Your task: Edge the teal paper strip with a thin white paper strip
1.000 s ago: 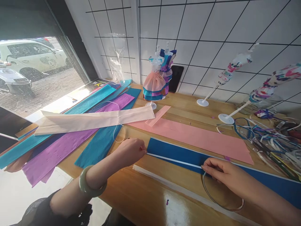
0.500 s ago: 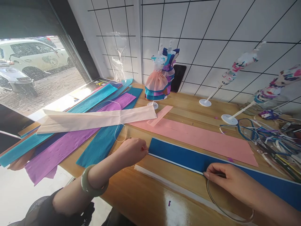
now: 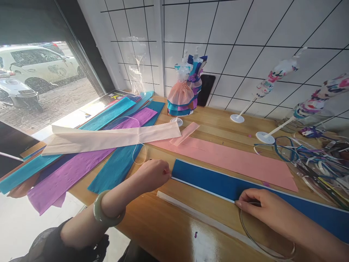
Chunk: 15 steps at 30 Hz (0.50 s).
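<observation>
A long blue strip point(image 3: 207, 179) with white tape-like borders along both long edges lies across the wooden table. My left hand point(image 3: 156, 175), its fingers closed, pinches the strip's left end at the lower corner. Farther right, my right hand point(image 3: 253, 203) grips the near edge between thumb and fingers. Behind the blue strip a pink strip point(image 3: 240, 163) lies flat, with a short pink piece point(image 3: 187, 133) at its left end. Nearer the front, a narrow whitish strip point(image 3: 188, 211) is stuck or laid along the wood.
At left, a cream strip point(image 3: 109, 141) crosses purple point(image 3: 92, 163) and teal strips point(image 3: 117, 171). Small dress forms point(image 3: 181, 94) stand by the wall, near a phone point(image 3: 206, 90). Ribbon scraps and tools point(image 3: 316, 167) crowd the right side.
Both hands keep their grip at the same places on the blue strip. The view has shifted only slightly.
</observation>
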Tool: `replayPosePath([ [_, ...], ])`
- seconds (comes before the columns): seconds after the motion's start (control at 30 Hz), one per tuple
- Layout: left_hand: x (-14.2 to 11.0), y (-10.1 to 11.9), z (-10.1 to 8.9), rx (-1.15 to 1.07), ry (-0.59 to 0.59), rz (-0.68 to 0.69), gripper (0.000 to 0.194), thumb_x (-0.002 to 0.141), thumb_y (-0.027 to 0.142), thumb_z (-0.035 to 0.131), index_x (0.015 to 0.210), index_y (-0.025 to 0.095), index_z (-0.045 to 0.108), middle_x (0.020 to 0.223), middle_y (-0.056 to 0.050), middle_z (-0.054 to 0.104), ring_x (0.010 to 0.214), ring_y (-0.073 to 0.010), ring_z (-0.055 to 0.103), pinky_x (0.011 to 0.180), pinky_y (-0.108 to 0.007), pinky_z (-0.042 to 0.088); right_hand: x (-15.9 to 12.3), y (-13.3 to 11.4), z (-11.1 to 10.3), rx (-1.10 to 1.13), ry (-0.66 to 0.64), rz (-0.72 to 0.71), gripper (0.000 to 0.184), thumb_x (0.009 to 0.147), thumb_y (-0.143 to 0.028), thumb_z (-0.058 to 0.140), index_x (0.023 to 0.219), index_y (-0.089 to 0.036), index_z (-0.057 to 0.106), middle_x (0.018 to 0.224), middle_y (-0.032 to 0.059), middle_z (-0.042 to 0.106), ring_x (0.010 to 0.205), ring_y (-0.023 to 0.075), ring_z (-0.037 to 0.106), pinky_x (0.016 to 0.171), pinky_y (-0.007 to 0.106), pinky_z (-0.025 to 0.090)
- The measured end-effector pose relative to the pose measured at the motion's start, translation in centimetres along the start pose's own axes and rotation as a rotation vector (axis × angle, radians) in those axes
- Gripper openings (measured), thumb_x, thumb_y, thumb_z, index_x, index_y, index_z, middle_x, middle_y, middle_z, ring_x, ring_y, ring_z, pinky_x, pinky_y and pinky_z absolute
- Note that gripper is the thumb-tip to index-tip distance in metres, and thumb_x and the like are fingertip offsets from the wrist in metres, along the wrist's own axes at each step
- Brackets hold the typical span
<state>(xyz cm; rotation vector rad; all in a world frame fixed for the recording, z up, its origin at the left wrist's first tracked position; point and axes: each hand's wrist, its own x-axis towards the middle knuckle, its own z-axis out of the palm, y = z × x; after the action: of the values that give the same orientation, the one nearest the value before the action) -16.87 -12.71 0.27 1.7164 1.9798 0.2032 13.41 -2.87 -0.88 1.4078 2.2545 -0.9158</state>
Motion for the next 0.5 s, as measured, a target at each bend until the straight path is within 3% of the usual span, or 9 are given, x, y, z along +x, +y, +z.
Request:
replayPosePath([
  [0.5,0.22,0.03,-0.19,0.018,-0.029,-0.005,0.019,0.073,0.033,0.045,0.065,0.023,0.059,0.067,0.001,0.062,0.062,-0.0158,0.056,0.053,-0.025,0.035,-0.14,-0.43,-0.33,0.009,0.047,0.019,0.028,0.078,-0.042,0.046,0.069,-0.022,0.064,0.069,0.0015,0.067,0.063,0.0176,0.057,0.052,0.025,0.035],
])
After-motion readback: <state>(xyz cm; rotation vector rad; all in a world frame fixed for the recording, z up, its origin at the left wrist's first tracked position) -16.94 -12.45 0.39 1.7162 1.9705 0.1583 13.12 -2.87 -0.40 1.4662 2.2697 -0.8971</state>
